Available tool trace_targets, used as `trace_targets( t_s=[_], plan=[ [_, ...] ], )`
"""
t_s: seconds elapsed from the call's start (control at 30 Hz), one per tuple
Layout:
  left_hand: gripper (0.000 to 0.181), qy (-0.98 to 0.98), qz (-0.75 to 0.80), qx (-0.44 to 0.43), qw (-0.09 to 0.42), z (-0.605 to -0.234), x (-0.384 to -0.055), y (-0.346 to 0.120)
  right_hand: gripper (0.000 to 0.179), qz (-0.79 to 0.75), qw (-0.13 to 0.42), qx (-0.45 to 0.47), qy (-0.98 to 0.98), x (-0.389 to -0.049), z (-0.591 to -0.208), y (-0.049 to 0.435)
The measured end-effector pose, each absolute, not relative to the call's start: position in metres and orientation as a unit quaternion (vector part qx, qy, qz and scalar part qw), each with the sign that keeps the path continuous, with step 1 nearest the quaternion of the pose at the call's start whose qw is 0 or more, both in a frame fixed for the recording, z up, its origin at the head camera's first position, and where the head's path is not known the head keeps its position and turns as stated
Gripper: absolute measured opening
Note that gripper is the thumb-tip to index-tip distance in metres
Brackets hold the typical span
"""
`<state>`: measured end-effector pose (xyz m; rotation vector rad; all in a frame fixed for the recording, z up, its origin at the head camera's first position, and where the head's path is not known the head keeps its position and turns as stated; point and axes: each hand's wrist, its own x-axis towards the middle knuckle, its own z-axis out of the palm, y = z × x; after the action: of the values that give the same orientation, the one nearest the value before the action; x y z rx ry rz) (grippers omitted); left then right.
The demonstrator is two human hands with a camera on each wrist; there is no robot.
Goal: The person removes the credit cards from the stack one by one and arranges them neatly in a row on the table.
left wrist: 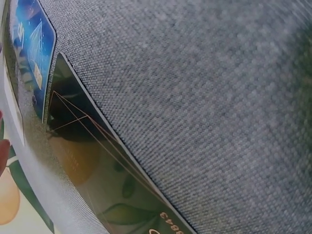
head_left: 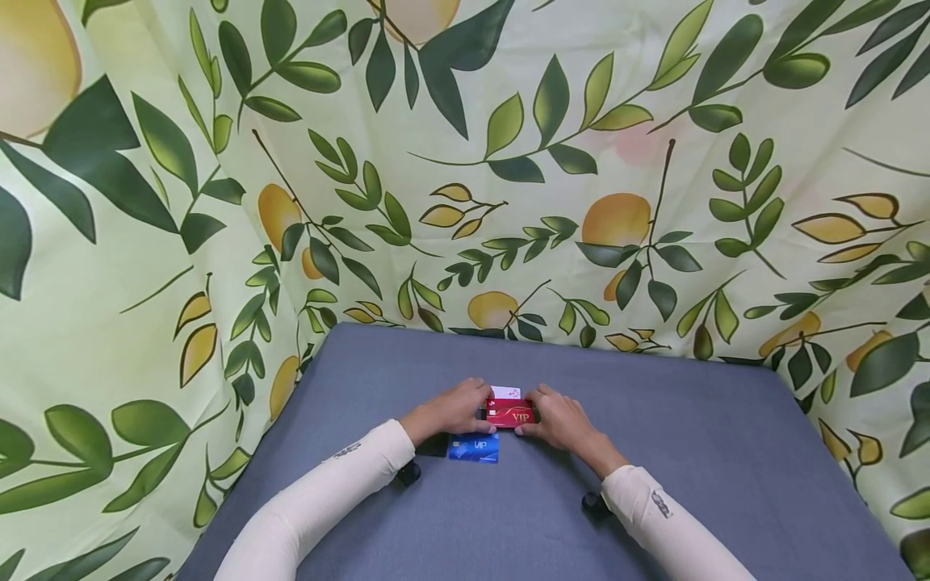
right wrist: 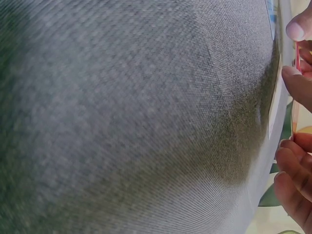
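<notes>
In the head view, a red card (head_left: 510, 413) with "VIP" on it is held between the two hands over the table. My left hand (head_left: 462, 407) pinches its left end, and my right hand (head_left: 558, 415) pinches its right end with thumb and fingers. Its thin red edge (right wrist: 297, 56) shows between fingertips in the right wrist view. Just beyond it lies a white card (head_left: 506, 392), partly covered by the red one. Nearer to me lie a blue VIP card (head_left: 474, 449) and a dark card (left wrist: 97, 161), the latter mostly hidden under my left hand in the head view.
A grey cloth covers the table (head_left: 676, 452). Behind and to the sides hangs a curtain (head_left: 538, 186) printed with leaves and fruit. Dark wrist devices (head_left: 596, 506) sit under both wrists, close over the cloth.
</notes>
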<state>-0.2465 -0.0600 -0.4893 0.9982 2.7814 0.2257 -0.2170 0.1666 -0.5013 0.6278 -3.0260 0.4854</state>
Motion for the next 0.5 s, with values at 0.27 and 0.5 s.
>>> trace_targets(
  t_s=[0.27,0.5],
  plan=[
    [0.062,0.935,0.078,0.333,0.089,-0.4877,-0.2446,-0.0592,0.060,0.153,0.008,0.199,-0.968,-0.2148,-0.4997,0.1676],
    [0.064,0.935,0.074,0.337,0.083,-0.4871,-0.2419,-0.0586,0.061,0.155,0.005,0.197,-0.968,-0.2116,-0.4981,0.1687]
  ],
)
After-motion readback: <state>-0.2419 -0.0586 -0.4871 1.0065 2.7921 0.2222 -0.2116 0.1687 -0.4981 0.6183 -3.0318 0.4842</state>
